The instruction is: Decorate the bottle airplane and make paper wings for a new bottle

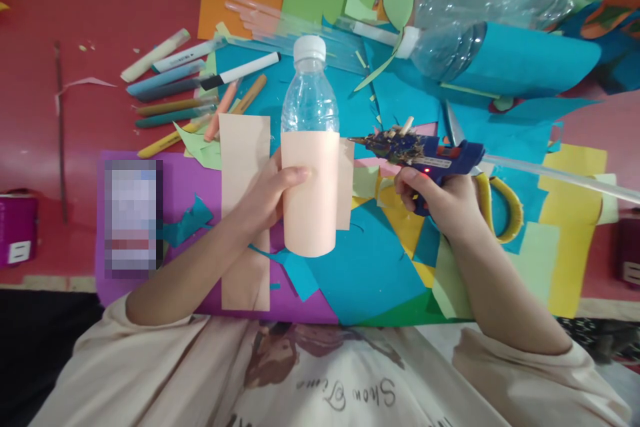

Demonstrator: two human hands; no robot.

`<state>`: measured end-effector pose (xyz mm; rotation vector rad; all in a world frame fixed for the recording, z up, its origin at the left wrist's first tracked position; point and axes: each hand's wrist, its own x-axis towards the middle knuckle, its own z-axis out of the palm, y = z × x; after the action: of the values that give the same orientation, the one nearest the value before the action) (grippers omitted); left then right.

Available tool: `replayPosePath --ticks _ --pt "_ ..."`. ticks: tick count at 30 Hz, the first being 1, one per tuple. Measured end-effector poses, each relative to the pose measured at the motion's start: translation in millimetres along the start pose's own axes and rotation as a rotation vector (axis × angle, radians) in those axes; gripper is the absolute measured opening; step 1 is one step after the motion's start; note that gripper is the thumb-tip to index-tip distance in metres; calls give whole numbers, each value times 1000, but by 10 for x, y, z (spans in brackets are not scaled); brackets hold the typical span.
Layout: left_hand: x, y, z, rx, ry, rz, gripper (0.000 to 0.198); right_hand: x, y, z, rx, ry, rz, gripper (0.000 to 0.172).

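My left hand (pixel 267 197) is closed round a small clear plastic bottle (pixel 309 103) with a white cap, whose lower part is wrapped in peach paper (pixel 310 197). A loose flap of that paper sticks out on the bottle's right side. My right hand (pixel 443 203) grips a blue hot glue gun (pixel 430 155), finger on the trigger. Its nozzle points left, close to the paper flap. A clear glue stick (pixel 565 177) runs out of the gun's back to the right.
A peach paper strip (pixel 244 213) lies on purple card (pixel 190 187). Blue, green and yellow paper scraps cover the red table. Several markers (pixel 175 90) lie at upper left. A large clear bottle (pixel 475 7) lies at upper right. Yellow-handled scissors (pixel 505 203) rest behind my right hand.
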<state>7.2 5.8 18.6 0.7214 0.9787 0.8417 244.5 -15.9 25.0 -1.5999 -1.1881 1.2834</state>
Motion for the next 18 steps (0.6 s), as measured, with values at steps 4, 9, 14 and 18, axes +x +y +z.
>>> replayPosePath --ticks 4,9,14,18 --pt "7 -8 -15 -4 -2 5 46 -4 -26 -1 -46 -50 -6 43" --pt "10 2 -16 -31 -19 15 45 -15 -63 6 -68 -52 6 41" --pt "17 -10 -26 -57 -2 2 49 -24 -62 10 -85 -78 3 38" --pt "32 -19 -51 -51 -31 19 45 -33 -51 11 -70 -75 8 32"
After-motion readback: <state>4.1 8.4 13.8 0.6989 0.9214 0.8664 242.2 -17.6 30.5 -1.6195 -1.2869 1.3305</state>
